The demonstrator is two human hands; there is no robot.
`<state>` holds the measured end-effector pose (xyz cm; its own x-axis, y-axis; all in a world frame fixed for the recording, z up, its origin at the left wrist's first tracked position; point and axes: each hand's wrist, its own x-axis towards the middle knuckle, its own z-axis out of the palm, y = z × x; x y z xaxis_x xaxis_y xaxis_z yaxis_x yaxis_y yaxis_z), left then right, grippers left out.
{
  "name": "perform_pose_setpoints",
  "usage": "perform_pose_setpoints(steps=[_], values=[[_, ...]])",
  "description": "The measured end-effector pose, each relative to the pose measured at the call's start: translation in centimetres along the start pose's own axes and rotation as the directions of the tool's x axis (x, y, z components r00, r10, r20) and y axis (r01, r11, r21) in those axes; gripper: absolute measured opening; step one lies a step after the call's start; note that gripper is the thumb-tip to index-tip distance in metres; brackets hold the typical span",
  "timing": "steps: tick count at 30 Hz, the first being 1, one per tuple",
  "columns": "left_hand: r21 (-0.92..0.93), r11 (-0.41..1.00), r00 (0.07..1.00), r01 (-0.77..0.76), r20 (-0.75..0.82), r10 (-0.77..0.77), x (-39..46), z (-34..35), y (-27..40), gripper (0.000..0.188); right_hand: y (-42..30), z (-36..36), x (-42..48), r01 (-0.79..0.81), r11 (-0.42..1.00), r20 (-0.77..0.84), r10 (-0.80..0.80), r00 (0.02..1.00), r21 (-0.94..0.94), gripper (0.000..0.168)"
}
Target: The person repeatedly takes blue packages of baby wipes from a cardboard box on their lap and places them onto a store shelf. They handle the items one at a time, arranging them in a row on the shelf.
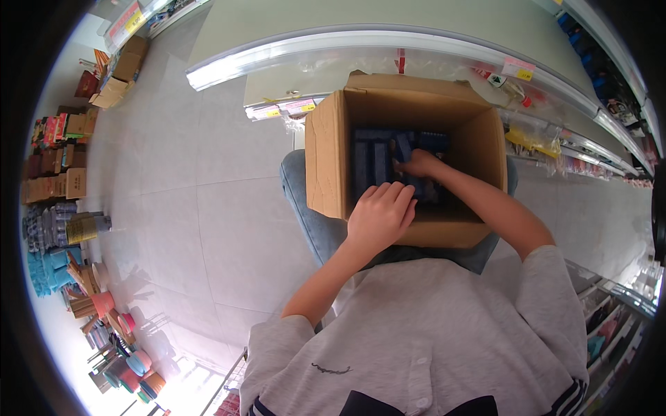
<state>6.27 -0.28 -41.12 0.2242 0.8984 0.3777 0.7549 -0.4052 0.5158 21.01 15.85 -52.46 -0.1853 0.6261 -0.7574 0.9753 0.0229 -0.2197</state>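
An open cardboard box (327, 156) rests on my lap, with several dark blue packs (381, 161) inside it. My right hand (420, 164) reaches down into the box. Its fingers close on the lower end of a blue pack (402, 145), which sits tilted against the others. My left hand (380, 212) is over the near left part of the box, fingers bent down toward the packs. Whether those fingers grip anything is hidden from this angle.
Shop shelves with a price rail (364, 44) stand just beyond the box. A clear bottle with a red cap (512, 92) lies on a shelf at right. Cardboard cartons (76, 183), plastic basins (139, 362) and other goods line the left side of the tiled floor (166, 223).
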Motion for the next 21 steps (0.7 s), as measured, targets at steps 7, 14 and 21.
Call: perform_pose_setpoints(steps=[7,14,21], values=[[0.008,1.000,1.000,-0.011,-0.004,0.011,-0.3,0.2,-0.2,0.017,2.2,3.3,2.0,0.122,0.892,0.129,-0.195,0.972,0.434,0.073],[0.017,1.000,1.000,-0.014,-0.006,0.014,-0.2,0.4,0.2,0.016,2.7,4.1,2.3,0.163,0.980,0.178,-0.181,0.967,0.111,0.075],[0.019,1.000,1.000,0.018,-0.016,-0.018,-0.2,0.4,0.2,0.018,1.2,3.8,2.5,0.204,0.966,0.174,-0.176,0.969,-0.158,0.063]])
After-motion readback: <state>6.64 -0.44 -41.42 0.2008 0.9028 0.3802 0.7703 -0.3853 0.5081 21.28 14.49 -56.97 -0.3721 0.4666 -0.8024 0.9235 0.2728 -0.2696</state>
